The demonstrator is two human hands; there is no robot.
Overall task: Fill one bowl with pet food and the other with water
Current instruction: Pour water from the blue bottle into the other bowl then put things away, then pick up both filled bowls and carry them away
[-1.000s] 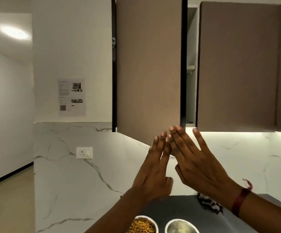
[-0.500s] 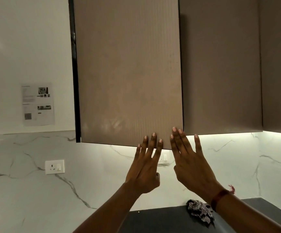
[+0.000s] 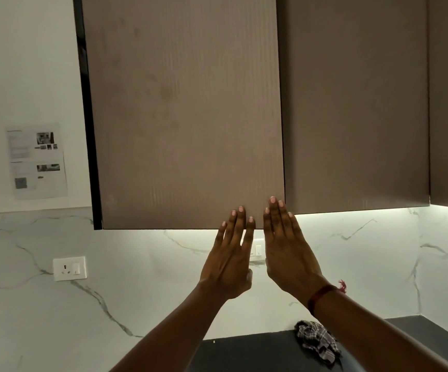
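The left hand (image 3: 229,264) and right hand (image 3: 287,253) press flat, fingers straight, on the lower corner of the cupboard door (image 3: 185,116). A checked cloth (image 3: 316,342) lies on the dark counter (image 3: 244,353).

A home kitchen: brown wall cabinets (image 3: 351,103), marble-look backsplash (image 3: 137,277), dark countertop (image 3: 244,353), wall socket (image 3: 69,268).

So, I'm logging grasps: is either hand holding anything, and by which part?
Nothing is held: left hand and right hand lie flat, fingers straight, against the cabinet door.
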